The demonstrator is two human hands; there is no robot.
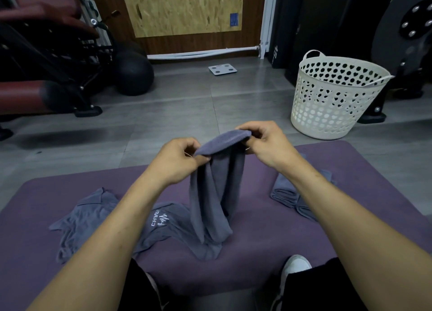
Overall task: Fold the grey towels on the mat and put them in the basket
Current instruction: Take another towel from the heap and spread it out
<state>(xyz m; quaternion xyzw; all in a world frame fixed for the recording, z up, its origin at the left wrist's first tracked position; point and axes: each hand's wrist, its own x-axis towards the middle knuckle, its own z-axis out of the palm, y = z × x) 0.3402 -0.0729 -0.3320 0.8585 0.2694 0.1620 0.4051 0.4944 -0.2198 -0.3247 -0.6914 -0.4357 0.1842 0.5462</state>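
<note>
A grey towel [215, 193] hangs over the purple mat [257, 236], its lower end touching the mat. My left hand [177, 161] pinches one end of its top edge and my right hand [268, 144] pinches the other end. More grey towels [88, 219] lie crumpled on the mat at the left, one showing a white logo. Under my right forearm, folded grey towels [287, 193] sit on the mat's right side. The white basket [332, 100] with heart-shaped holes stands on the floor beyond the mat's far right corner.
A dark red exercise bench [46, 77] and a black ball [133, 74] stand at the far left. A white scale [222, 69] lies on the grey floor by the wall. Black gym gear [397, 41] stands behind the basket. My shoe [294, 266] rests on the mat's near edge.
</note>
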